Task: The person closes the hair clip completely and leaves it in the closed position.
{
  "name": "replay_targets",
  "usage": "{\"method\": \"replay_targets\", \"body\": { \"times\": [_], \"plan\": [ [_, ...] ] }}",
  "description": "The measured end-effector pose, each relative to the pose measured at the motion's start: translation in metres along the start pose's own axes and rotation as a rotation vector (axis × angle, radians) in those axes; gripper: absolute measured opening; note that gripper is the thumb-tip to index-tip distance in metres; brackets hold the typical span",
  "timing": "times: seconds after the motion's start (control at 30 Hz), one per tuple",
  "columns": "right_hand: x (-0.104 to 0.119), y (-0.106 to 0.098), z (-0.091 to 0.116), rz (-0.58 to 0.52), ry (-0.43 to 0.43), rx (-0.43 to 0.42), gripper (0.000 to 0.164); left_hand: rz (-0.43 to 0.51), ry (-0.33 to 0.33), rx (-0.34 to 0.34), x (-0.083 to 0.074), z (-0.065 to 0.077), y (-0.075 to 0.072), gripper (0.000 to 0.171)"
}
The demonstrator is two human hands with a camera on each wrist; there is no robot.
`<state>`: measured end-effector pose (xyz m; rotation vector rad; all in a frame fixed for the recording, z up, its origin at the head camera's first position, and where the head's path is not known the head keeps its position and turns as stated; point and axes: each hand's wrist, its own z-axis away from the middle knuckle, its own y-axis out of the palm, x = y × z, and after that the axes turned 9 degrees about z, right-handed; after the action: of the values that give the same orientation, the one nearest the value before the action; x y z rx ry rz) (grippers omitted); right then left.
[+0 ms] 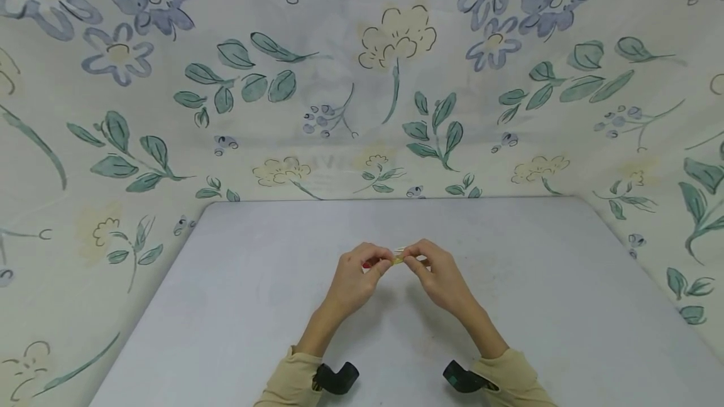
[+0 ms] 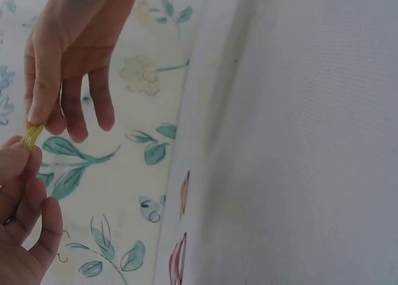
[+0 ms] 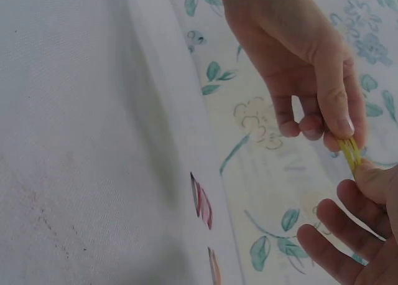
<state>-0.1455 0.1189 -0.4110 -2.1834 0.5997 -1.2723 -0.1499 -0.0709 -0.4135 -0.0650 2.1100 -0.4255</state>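
Both hands meet above the table, with a short yellow stranded band (image 3: 350, 153) stretched between their fingertips. My left hand (image 1: 352, 280) pinches one end between thumb and forefinger. At the other end, my right hand (image 1: 443, 278) pinches it the same way, its remaining fingers spread loosely in the right wrist view. Much of the band is hidden by the fingertips. Beyond the hands, in the wrist views, a red striped strand-like piece (image 3: 201, 201) and an orange one (image 2: 185, 195) lie on the table. Red also shows behind the left fingers in the head view.
The white tabletop (image 1: 226, 306) runs under both forearms. A cloth with blue, yellow and green flowers (image 1: 339, 80) hangs behind its far edge and along the sides. Black wrist mounts (image 1: 337, 378) sit on both sleeves.
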Motion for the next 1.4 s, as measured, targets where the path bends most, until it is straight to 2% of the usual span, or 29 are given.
{"method": "replay_targets", "body": {
  "times": [0.63,1.1,1.23,1.4],
  "plan": [
    [-0.0019,0.0028,0.0012,-0.029,0.020,-0.012,0.009,0.011,-0.022,-0.001,0.0030,0.0011,0.0015,0.010],
    [-0.0022,0.0020,0.0006,-0.109,0.104,0.009,0.010,-0.043,-0.041,0.015,0.0049,0.0005,0.0000,0.020],
    [-0.0023,0.0025,0.0006,-0.116,0.114,0.017,0.011,-0.067,-0.031,0.017,0.0056,0.0006,0.0005,0.018],
    [-0.0029,0.0050,0.0007,-0.092,0.104,0.015,0.011,-0.109,0.014,0.025,0.0066,0.0003,-0.0001,0.015]
  ]
}}
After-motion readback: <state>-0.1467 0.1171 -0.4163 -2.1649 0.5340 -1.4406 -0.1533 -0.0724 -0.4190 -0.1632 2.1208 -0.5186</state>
